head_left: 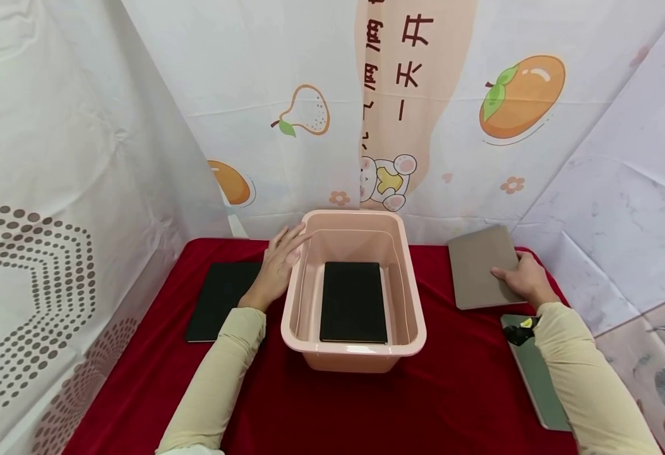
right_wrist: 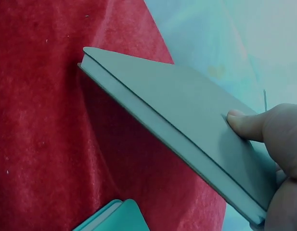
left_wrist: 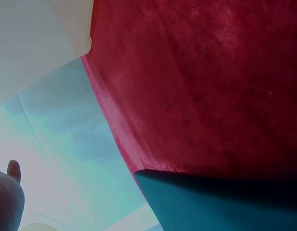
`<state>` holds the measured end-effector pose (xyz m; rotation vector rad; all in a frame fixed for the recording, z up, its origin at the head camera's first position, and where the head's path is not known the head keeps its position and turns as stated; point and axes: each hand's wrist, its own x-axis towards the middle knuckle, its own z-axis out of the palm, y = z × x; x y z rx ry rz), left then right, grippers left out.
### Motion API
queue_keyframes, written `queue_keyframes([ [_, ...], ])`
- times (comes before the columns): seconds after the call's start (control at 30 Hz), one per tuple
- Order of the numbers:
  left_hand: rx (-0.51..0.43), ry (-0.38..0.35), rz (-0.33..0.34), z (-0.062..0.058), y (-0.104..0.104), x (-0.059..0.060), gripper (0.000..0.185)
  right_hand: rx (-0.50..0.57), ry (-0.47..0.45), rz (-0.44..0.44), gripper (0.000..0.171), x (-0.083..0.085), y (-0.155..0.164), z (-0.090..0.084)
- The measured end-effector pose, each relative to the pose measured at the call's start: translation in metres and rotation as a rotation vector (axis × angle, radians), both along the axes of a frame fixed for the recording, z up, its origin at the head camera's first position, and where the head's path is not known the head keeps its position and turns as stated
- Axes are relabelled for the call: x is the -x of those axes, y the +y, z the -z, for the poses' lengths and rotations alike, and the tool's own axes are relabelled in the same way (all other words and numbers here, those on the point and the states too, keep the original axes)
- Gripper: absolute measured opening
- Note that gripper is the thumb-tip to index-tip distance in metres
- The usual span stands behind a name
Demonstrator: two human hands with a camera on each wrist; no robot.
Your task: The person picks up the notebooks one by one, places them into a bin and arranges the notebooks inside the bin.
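Observation:
A pink plastic bin (head_left: 349, 360) stands mid-table on a red cloth (head_left: 287, 404) with a black notebook (head_left: 353, 302) lying flat inside. My left hand (head_left: 280, 259) rests with straight fingers against the bin's left rim, over the edge of another black notebook (head_left: 218, 300) lying on the cloth; that notebook's corner (left_wrist: 225, 204) shows in the left wrist view. My right hand (head_left: 522, 278) grips the near right edge of a grey-brown notebook (head_left: 480, 265). In the right wrist view this notebook (right_wrist: 187, 120) is tilted, its far side off the cloth, with my thumb on the cover.
A grey-green notebook (head_left: 537, 379) lies at the table's right edge beneath my right forearm; its corner (right_wrist: 114, 219) shows in the right wrist view. Printed fabric sheets (head_left: 287, 95) wall in the table at the back and both sides.

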<state>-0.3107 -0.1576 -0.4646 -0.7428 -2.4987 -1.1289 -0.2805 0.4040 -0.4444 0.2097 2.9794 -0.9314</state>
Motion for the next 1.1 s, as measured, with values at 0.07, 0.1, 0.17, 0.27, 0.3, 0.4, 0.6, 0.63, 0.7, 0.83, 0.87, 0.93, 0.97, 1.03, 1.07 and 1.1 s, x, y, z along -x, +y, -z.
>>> queue_keyframes([
  [0.07,0.001,-0.003,-0.001,0.0,0.0,0.0,0.05,0.01,0.004,0.001,0.07,-0.001,-0.001,-0.001],
  [0.1,0.001,-0.004,-0.002,0.001,0.0,-0.001,0.05,0.014,0.005,0.003,0.07,-0.001,-0.001,-0.002],
  [0.17,0.001,-0.009,-0.002,0.001,0.0,-0.001,0.049,0.021,0.006,0.011,0.073,-0.002,-0.002,-0.004],
  [0.27,-0.002,-0.011,-0.001,0.002,0.0,-0.001,0.049,0.023,0.02,0.024,0.076,-0.005,-0.004,-0.008],
  [0.3,-0.001,-0.008,-0.001,0.002,0.0,-0.001,0.049,0.028,0.028,0.025,0.076,-0.005,-0.005,-0.009],
  [0.4,-0.001,-0.004,0.0,0.0,0.001,-0.002,0.05,0.067,0.044,0.032,0.075,-0.008,-0.008,-0.013],
  [0.6,0.003,-0.011,-0.001,-0.001,0.001,-0.002,0.051,0.137,0.066,0.053,0.075,-0.01,-0.009,-0.021],
  [0.63,0.003,-0.012,0.0,-0.001,0.001,-0.001,0.051,0.135,0.077,0.055,0.075,-0.01,-0.009,-0.022],
  [0.7,0.003,-0.012,0.003,-0.001,0.0,0.0,0.051,0.134,0.086,0.059,0.074,-0.011,-0.009,-0.025],
  [0.83,-0.007,0.0,0.005,-0.001,-0.001,0.001,0.05,0.153,0.096,0.052,0.075,-0.011,-0.012,-0.031],
  [0.87,-0.009,0.002,0.007,0.0,-0.001,0.002,0.049,0.162,0.095,0.048,0.075,-0.011,-0.013,-0.033],
  [0.93,-0.011,0.008,0.006,0.0,-0.001,0.002,0.049,0.187,0.101,0.039,0.077,-0.012,-0.016,-0.037],
  [0.97,-0.01,0.009,0.007,0.0,-0.001,0.002,0.05,0.196,0.105,0.036,0.078,-0.012,-0.017,-0.04],
  [1.03,-0.007,0.01,0.008,0.001,-0.001,0.002,0.05,0.224,0.109,0.027,0.078,-0.013,-0.02,-0.044],
  [1.07,-0.006,0.01,0.008,0.001,-0.001,0.002,0.05,0.237,0.108,0.024,0.079,-0.013,-0.022,-0.045],
  [1.1,-0.005,0.012,0.007,0.001,0.0,0.002,0.05,0.249,0.109,0.022,0.079,-0.014,-0.023,-0.047],
])
